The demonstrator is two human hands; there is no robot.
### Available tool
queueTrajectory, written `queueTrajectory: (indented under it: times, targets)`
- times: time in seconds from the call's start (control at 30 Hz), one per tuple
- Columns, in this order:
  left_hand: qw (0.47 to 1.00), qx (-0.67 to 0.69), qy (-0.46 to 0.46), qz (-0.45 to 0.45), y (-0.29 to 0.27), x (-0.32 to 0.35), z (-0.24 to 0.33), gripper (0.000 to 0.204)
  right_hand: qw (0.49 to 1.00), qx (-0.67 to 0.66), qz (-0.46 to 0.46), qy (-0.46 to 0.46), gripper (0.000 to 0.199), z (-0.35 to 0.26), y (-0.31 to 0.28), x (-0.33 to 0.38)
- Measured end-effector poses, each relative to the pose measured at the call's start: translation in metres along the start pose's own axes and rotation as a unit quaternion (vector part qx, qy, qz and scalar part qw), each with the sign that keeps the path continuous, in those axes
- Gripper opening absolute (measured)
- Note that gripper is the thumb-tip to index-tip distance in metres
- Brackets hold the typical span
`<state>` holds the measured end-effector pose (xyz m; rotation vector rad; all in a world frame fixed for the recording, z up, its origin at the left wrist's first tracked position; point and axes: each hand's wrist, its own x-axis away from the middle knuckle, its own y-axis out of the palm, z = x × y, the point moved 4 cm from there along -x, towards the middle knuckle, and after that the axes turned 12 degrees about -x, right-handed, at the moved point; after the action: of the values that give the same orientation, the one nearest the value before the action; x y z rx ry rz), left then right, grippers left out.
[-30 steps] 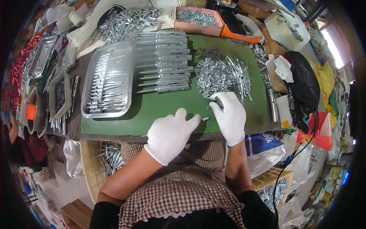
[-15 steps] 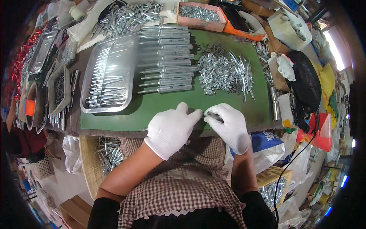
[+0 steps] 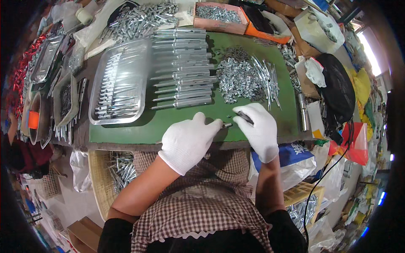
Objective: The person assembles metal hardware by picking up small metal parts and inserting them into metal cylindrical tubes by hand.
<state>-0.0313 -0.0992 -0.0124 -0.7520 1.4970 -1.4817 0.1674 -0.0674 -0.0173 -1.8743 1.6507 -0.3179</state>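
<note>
Both my hands wear white gloves and meet at the near edge of a green mat [image 3: 190,122]. My left hand [image 3: 187,141] grips a slim metal rod; only its tip [image 3: 228,125] pokes out past the fingers. My right hand [image 3: 259,128] pinches a small dark tool [image 3: 244,117] right beside that tip. Just beyond my hands lies a row of finished metal rods [image 3: 181,69] side by side, and to its right a heap of small shiny metal parts [image 3: 240,78] with loose thin pins [image 3: 268,80].
A shallow metal tray [image 3: 122,80] with more rods sits at the mat's left. Further trays [image 3: 46,59] stand at far left, an orange box of parts [image 3: 219,17] at the back, a wicker basket [image 3: 114,168] under the table edge, bags and a black bag [image 3: 335,90] on the right.
My hands have drawn back from the parts heap toward the mat's near edge and closed together, the left now holding the rod against the right hand's tool.
</note>
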Motion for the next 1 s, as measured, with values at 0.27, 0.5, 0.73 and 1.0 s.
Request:
queueTrajectory:
  times: [0.27,0.5,0.73,1.0]
  targets:
    - [1.000,0.003,0.008,0.007,0.002,-0.002,0.001,0.023,0.996,0.065,-0.058,-0.030,0.011,-0.004,0.009,-0.008]
    - [1.000,0.019,0.003,-0.006,0.002,0.002,0.011,0.023,0.997,0.020,-0.053,-0.060,0.013,0.005,-0.005,0.008]
    - [1.000,0.017,0.005,-0.007,0.002,-0.001,0.011,0.024,0.989,-0.116,-0.086,0.006,0.020,-0.016,0.004,0.016]
    - [1.000,0.012,0.010,-0.015,0.001,0.000,0.012,0.019,0.994,-0.068,-0.075,-0.029,0.024,-0.025,0.013,0.017]
